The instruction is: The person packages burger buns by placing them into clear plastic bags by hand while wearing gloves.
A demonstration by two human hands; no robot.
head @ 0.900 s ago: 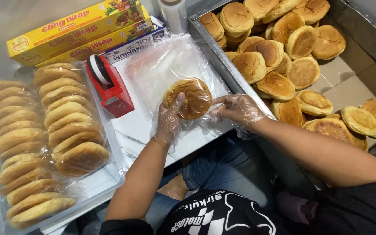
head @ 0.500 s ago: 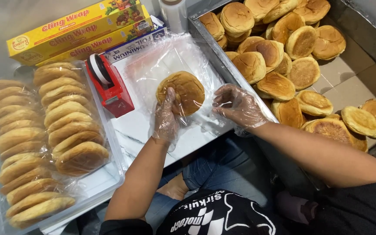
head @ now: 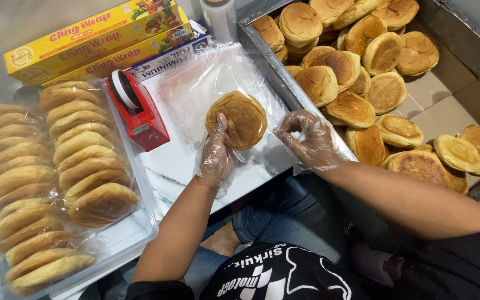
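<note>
Bun (head: 243,119) — round, golden-brown, domed.

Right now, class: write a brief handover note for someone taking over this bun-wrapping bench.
Left hand, in a clear plastic glove, presses the round golden-brown bun onto the clear plastic wrap sheet.
Right hand, gloved, pinches the sheet's right edge.
Done: two rows of wrapped buns fill the clear tray at left.
Left: this bun unwrapped; many loose buns in the metal tray.
</note>
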